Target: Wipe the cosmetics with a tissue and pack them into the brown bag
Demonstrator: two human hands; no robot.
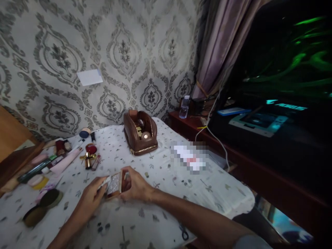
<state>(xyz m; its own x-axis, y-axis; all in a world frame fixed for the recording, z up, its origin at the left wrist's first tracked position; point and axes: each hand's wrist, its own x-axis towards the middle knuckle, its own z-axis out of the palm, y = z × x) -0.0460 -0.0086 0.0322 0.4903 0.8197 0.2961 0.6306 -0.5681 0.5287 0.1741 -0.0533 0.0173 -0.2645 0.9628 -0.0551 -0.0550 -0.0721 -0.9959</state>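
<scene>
Low over the patterned cloth, both my hands are closed on a small box (114,184) with a silvery glitter face and gold-brown edges. My left hand (92,193) grips its left end, where a whitish piece shows by the fingers; I cannot tell whether that is part of the box. Around the right end curl the thumb and fingers of my right hand (136,186). Beyond them stands a brown cosmetic bag (140,147), unzipped at the top, with a round compact (145,136) and other small items inside.
Left of my hands lie a gold bottle (88,162), a red round container (91,148), a pink tube (66,160), a yellow-banded jar (38,181) and a dark round compact (51,198). A blurred-out white item (188,157) rests right. Behind stand a clear bottle (184,107) and a dark computer case (280,69).
</scene>
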